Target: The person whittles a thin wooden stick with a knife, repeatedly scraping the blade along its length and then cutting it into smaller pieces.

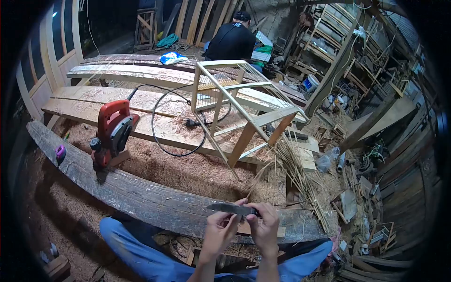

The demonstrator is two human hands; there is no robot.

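Observation:
A knife with a dark, broad blade (pixel 224 207) is held crosswise above the near edge of a weathered plank (pixel 141 197). My right hand (pixel 264 225) is closed round its handle end. My left hand (pixel 220 230) is closed beneath the blade, with its fingers pinched near the middle; whatever lies between them is too small to make out. A thin strip (pixel 257 177) rises from near the fingers toward the frame. Just below the hands a small light piece of wood (pixel 281 231) lies on the plank.
A red power planer (pixel 112 129) and a purple object (pixel 60 151) stand on the plank at left. Beyond are a wooden frame (pixel 244 115), a black cable (pixel 155 127), long boards (pixel 84 94) and thin strips (pixel 300 181). A person (pixel 231 41) sits at the back.

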